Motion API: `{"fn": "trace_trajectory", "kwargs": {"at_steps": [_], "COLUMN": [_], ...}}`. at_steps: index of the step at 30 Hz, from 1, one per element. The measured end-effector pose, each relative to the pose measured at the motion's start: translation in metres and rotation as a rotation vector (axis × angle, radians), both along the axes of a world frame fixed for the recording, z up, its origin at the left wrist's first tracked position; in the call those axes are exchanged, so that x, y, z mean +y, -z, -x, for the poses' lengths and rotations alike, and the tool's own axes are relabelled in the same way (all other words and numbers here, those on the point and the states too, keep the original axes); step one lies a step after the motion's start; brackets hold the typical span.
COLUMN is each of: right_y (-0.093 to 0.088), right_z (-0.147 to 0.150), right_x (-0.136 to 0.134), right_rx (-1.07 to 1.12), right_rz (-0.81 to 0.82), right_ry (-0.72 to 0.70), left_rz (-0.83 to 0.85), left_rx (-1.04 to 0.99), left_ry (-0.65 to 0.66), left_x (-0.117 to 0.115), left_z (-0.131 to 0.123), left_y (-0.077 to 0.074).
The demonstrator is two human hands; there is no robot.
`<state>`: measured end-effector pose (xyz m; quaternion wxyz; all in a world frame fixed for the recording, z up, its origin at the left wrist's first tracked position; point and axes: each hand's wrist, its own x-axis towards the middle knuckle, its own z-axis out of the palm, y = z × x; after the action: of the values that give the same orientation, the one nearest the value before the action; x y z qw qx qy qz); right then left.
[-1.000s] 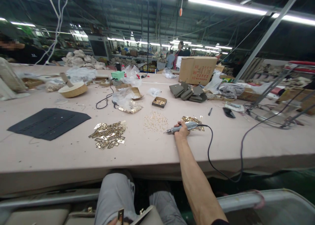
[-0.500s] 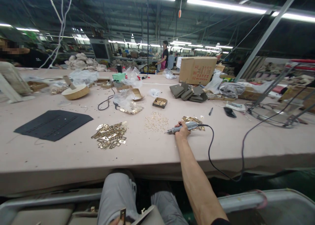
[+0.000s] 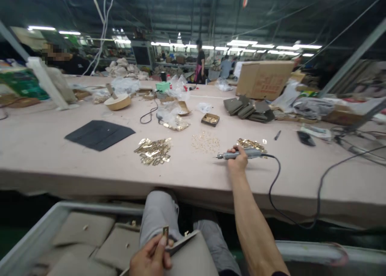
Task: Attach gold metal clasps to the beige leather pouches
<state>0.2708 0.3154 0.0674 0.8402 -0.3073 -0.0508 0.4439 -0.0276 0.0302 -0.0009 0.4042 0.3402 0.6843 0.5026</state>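
My right hand (image 3: 238,160) is wrapped around a grey electric screwdriver (image 3: 253,153) above the table, its tip pointing left and its cord trailing right. Down at my lap, my left hand (image 3: 152,254) pinches a small gold metal plate (image 3: 165,232) at the edge of a grey-beige bag (image 3: 196,256). The bag lies across my thighs with a gold fitting on it. Tiny gold screw-like pieces (image 3: 206,142) are scattered left of the screwdriver tip. A heap of gold plates (image 3: 153,151) lies farther left, and another pile (image 3: 245,143) sits just behind my right hand.
A bin (image 3: 81,207) of similar bags stands at lower left. On the table are a dark flat sheet (image 3: 99,135), a small box of gold parts (image 3: 210,119), a stack of grey pieces (image 3: 249,108) and a carton (image 3: 263,79). The screwdriver cord (image 3: 279,173) hangs over the table edge.
The view has shifted, bringing more of my left hand, the bag and the bin into sight. My right hand still holds the screwdriver, now slightly raised off the table.
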Motion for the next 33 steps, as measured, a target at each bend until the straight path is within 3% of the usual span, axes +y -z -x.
{"fn": "trace_trajectory", "kwargs": {"at_steps": [2, 5, 9, 13, 19, 25, 33], "right_y": [-0.004, -0.012, -0.025, -0.023, -0.014, -0.004, 0.001], "right_z": [0.014, 0.046, 0.101, 0.145, 0.171, 0.177, 0.18], "right_x": [-0.026, -0.07, -0.137, -0.183, -0.204, -0.207, -0.213], "right_rx": [-0.011, -0.073, -0.139, -0.249, -0.364, -0.448, -0.521], "right_rz": [-0.029, -0.196, -0.179, -0.2, -0.297, -0.309, -0.329], "right_ry": [-0.082, -0.278, -0.442, -0.554, -0.588, -0.574, -0.567], "left_rz": [0.0, 0.014, 0.028, 0.019, 0.002, 0.005, 0.004], "left_rx": [0.006, -0.044, -0.087, -0.123, -0.116, -0.137, -0.119], "left_ry": [0.028, 0.043, 0.007, -0.012, -0.012, -0.019, -0.013], "left_x": [-0.002, -0.002, -0.005, -0.008, -0.008, -0.009, -0.012], "left_z": [-0.003, -0.004, -0.006, -0.008, -0.01, -0.014, -0.014], "left_y": [-0.007, -0.011, -0.011, -0.009, -0.006, -0.012, -0.007]}}
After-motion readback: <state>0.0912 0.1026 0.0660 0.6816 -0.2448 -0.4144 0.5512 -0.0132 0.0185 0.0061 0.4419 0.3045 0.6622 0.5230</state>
